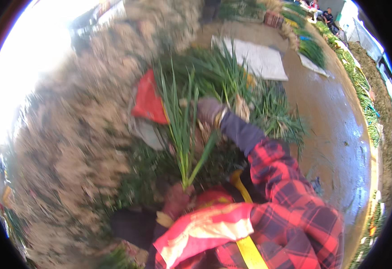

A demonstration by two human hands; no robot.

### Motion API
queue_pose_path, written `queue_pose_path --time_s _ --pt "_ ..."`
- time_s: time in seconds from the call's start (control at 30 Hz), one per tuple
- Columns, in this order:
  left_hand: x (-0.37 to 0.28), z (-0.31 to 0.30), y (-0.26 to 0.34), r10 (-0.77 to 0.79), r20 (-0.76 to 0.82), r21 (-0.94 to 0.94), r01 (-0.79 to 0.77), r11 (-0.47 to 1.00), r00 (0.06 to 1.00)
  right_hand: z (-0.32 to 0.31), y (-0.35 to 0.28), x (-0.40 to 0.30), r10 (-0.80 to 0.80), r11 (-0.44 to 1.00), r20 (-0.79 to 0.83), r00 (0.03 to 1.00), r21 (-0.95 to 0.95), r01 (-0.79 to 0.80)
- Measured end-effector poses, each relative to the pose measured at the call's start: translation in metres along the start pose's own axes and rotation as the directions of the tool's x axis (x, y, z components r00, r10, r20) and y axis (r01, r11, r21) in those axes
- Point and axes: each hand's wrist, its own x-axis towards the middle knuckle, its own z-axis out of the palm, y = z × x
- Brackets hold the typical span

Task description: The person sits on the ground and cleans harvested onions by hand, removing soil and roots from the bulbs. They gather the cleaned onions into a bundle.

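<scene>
My left hand [178, 200], low in the view and close to my body, grips a small bunch of green onions [184, 148] by the base. Their long leaves point upward, away from me. My right hand [209, 110], in what looks like a brownish glove, reaches out beyond the leaves. It is beside a bundle of onions with pale roots [242, 109]; blur hides whether its fingers hold anything. Just left of it lies a red sheet or bag [149, 99] on a whitish sack [147, 132]. More green onions [196, 67] are heaped behind the hand.
A large blurred heap of straw-coloured plant matter [75, 134] fills the left. Beyond the onions lies a white sheet [255, 57]; wet brown ground [334, 134] stretches right. A crate [273, 19] stands far off. People [327, 15] sit at the far right beside rows of greens [310, 50].
</scene>
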Motion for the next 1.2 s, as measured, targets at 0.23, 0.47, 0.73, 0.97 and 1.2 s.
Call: queue_pose_path --time_s 0.23,0.47,0.73,0.97,1.2 --pt "-0.016 -0.013 0.021 0.096 -0.086 0.087 -0.089 0.992 0.992 0.000 -0.010 -0.003 -0.112 0.984 -0.039 0.993 0.135 0.116" --pt "-0.009 -0.020 0.018 0.020 0.007 -0.558 -0.013 0.830 1.000 -0.010 -0.024 -0.032 0.149 0.969 0.373 0.916 0.129 -0.211" --pt "-0.026 -0.037 0.025 -0.012 0.098 -0.210 0.033 0.977 0.995 -0.028 -0.015 -0.060 0.370 0.918 0.112 0.922 -0.196 -0.344" --pt "-0.084 -0.124 0.065 -0.133 -0.061 -0.483 0.088 0.871 0.989 -0.030 0.076 -0.068 0.324 0.879 -0.231 0.917 -0.285 -0.382" --pt "-0.019 -0.164 0.084 0.006 -0.431 -0.772 -0.372 0.516 0.902 0.017 0.048 -0.121 0.076 0.975 -0.149 0.986 -0.197 -0.105"
